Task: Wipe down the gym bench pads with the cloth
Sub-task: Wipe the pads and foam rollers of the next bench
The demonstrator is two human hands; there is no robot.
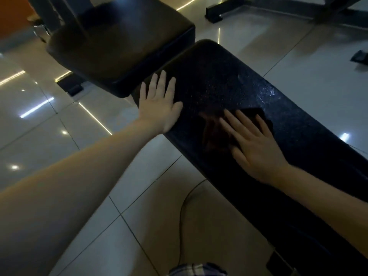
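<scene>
The long black back pad (pixel 229 84) of the gym bench runs from the upper middle to the lower right. A shorter black seat pad (pixel 123 48) sits beyond it at the upper left. A dark cloth (pixel 215 132) lies flat on the long pad. My right hand (pixel 253 144) presses on the cloth with straight, spread fingers. My left hand (pixel 159 102) rests flat on the pad's left edge, fingers straight, apart from the cloth. A wet sheen shows on the pad past the cloth.
Glossy pale floor tiles (pixel 59 120) surround the bench and reflect strip lights. A thin dark cable (pixel 183 212) curls on the floor below the pad. Black frame feet (pixel 214 13) of other equipment stand at the top right. A checked garment shows at the bottom edge.
</scene>
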